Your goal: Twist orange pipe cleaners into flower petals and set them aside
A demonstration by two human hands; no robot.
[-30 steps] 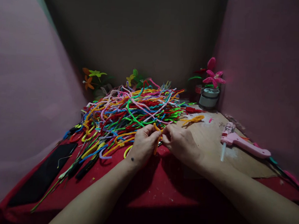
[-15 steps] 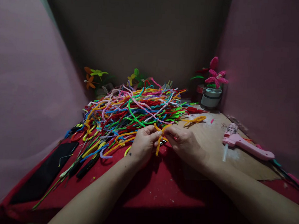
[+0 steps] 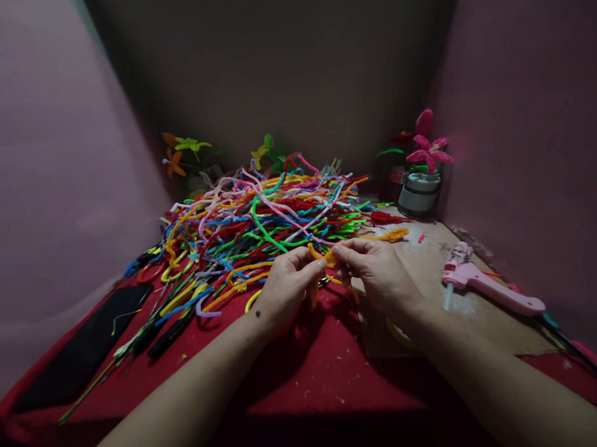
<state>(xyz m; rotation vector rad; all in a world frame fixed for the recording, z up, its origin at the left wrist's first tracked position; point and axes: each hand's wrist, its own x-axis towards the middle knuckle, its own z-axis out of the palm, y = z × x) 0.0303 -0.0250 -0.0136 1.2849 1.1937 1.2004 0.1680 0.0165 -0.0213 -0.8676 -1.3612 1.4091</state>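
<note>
Orange stem runs crosswise, one tip up-left, a tail down. Left hand, right hand both pinch it; right's higher than before.

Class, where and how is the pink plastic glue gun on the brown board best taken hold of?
The glue gun is probably best gripped around its long, slim handle, coming from the right: the handle stretches that way, apart from the translucent glue stick jutting towards the viewer.
</note>
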